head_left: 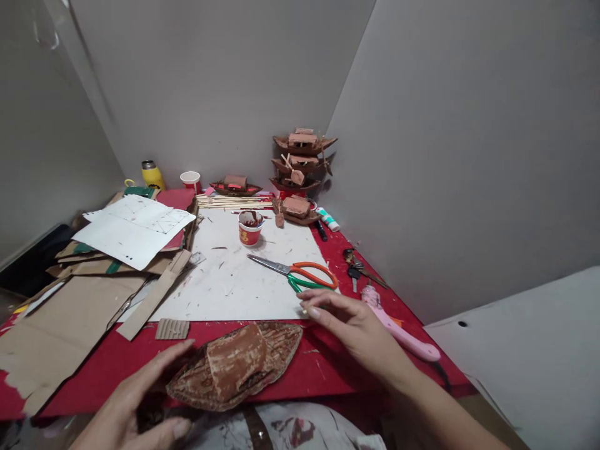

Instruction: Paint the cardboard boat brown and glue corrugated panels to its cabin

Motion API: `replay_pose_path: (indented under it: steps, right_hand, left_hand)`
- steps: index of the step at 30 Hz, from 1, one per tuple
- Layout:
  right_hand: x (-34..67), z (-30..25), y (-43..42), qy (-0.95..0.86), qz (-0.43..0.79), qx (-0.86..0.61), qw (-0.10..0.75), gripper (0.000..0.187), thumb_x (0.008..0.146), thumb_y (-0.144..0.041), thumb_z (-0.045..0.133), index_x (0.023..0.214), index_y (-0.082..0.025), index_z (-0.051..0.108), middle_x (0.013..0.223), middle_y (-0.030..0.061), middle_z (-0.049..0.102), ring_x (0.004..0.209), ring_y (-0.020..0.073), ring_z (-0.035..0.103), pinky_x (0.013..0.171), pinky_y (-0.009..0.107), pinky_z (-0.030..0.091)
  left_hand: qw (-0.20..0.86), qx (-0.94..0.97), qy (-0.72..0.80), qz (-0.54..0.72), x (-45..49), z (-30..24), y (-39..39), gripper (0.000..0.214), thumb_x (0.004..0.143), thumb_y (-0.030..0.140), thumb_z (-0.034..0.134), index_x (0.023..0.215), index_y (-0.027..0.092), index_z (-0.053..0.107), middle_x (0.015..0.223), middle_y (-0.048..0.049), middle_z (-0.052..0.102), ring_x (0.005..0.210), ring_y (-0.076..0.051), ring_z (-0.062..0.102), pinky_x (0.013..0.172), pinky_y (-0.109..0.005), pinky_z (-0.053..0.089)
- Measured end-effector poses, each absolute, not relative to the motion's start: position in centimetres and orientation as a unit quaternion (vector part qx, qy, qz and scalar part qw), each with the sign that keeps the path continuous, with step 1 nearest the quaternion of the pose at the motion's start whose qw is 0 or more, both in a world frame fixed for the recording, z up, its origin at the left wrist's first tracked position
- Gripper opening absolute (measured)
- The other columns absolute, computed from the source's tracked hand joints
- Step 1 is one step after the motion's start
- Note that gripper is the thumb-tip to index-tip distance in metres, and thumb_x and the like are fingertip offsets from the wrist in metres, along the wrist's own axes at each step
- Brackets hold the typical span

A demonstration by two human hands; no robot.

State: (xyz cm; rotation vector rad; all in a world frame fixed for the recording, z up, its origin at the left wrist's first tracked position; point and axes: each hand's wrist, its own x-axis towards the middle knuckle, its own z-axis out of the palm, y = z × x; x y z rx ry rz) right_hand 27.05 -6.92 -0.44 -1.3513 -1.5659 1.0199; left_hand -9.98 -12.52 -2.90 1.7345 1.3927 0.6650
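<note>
A brown model boat (pixel 234 369) with a curved canopy lies at the table's front edge. My left hand (pixel 140 400) is beside its left end, thumb and fingers apart, holding nothing. Right of the boat, my right hand (pixel 349 325) is raised over the red cloth with thumb and fingers pinched. A tiny pale bit shows at its fingertips, too small to name. Just beyond those fingers, scissors (pixel 300 272) with one orange and one green handle lie on a white sheet (pixel 215 275). A small piece of corrugated cardboard (pixel 172 329) rests near my left fingertips.
Cardboard sheets (pixel 89 300) and a marked paper (pixel 135 225) are piled on the left. A paint-stained cup (pixel 250 230) stands mid-table. Thin sticks (pixel 234 202) and stacked model boats (pixel 304 162) are at the back. A pink-handled tool (pixel 407 337) and keys (pixel 355 275) lie right, near the wall.
</note>
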Motion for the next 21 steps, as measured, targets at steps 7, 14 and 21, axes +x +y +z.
replay_pose_path:
  steps: [7, 14, 21]
  right_hand:
    - [21.4, 2.2, -0.1, -0.826, 0.282, -0.401, 0.277, 0.011, 0.088, -0.02, 0.055, 0.086, -0.017, 0.065, 0.091, 0.0068, 0.072, 0.083, 0.0173, 0.066, 0.077, 0.03, 0.051]
    - [16.0, -0.2, 4.8, -0.942, 0.232, -0.218, 0.11, 0.011, 0.076, -0.009, 0.064, 0.081, -0.018, 0.067, 0.095, 0.0044, 0.07, 0.087, 0.0167, 0.062, 0.079, 0.026, 0.046]
    - [17.3, -0.5, 5.8, -0.951, 0.144, -0.266, 0.071, 0.01, 0.081, -0.01, 0.056, 0.079, -0.016, 0.063, 0.084, 0.0067, 0.065, 0.074, 0.0163, 0.055, 0.069, 0.026, 0.041]
  left_hand:
    - [0.31, 0.765, 0.509, 0.245, -7.2, -2.2, -12.1, 0.033, 0.078, 0.035, 0.068, 0.11, 0.038, 0.071, 0.131, -0.0058, 0.063, 0.122, -0.029, 0.057, 0.098, -0.039, 0.049]
    - [0.323, 0.777, 0.47, 0.268, -7.1, -2.3, -11.4, 0.019, 0.078, 0.028, 0.066, 0.093, 0.032, 0.077, 0.122, -0.0089, 0.069, 0.116, -0.029, 0.062, 0.09, -0.034, 0.054]
    - [0.317, 0.716, 0.534, 0.319, -10.3, -1.9, -11.9, 0.015, 0.074, 0.036, 0.07, 0.086, 0.033, 0.079, 0.119, -0.0076, 0.07, 0.108, -0.03, 0.066, 0.087, -0.037, 0.055]
